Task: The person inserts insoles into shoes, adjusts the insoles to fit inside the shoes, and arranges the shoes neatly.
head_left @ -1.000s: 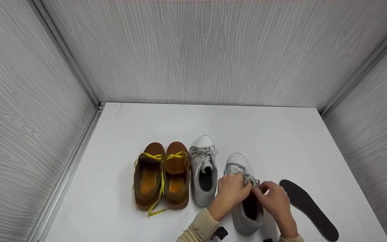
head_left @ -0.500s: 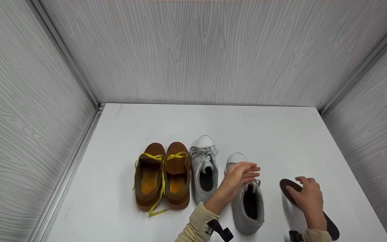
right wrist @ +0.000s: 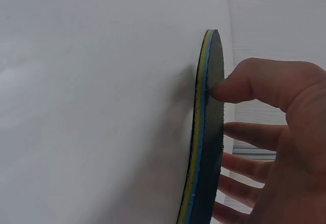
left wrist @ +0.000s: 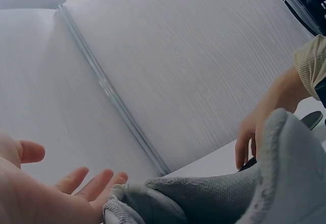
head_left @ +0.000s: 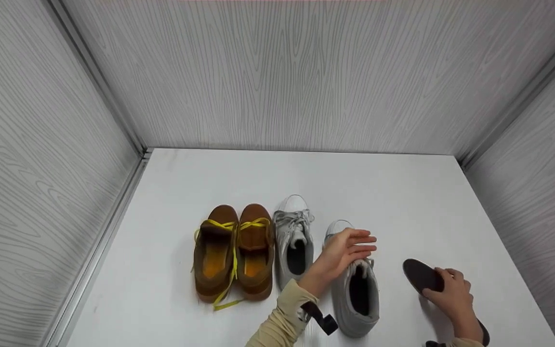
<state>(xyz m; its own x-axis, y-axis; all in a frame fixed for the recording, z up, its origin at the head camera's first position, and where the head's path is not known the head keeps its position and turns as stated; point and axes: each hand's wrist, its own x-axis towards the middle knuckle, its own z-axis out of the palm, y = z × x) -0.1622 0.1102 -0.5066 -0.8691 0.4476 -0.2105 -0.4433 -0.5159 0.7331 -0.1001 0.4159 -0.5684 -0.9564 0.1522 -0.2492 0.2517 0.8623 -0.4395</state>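
Note:
My right hand (head_left: 455,294) holds a dark insole (head_left: 419,275) by its two edges, thumb on one side and fingers on the other. In the right wrist view the insole (right wrist: 211,132) shows a yellow and blue layered edge, with a shadow on the tabletop beside it. My left hand (head_left: 337,255), fingers extended, is over the lace area of a white sneaker (head_left: 357,323), covering much of its front. The left wrist view shows the sneaker's grey collar (left wrist: 214,193) close up beside that hand. Whether the left palm touches the shoe I cannot tell.
Left of this sneaker stands another white sneaker (head_left: 294,205) with grey laces. Further left is a pair of brown shoes (head_left: 256,241) with yellow laces, one lace trailing on the white tabletop (head_left: 277,173). Wood-grain panels (head_left: 277,72) enclose the back and both sides.
Both hands have left the sneaker's tongue and laces. The right hand has moved right and taken hold of the insole; the left has straightened its fingers over the shoe.

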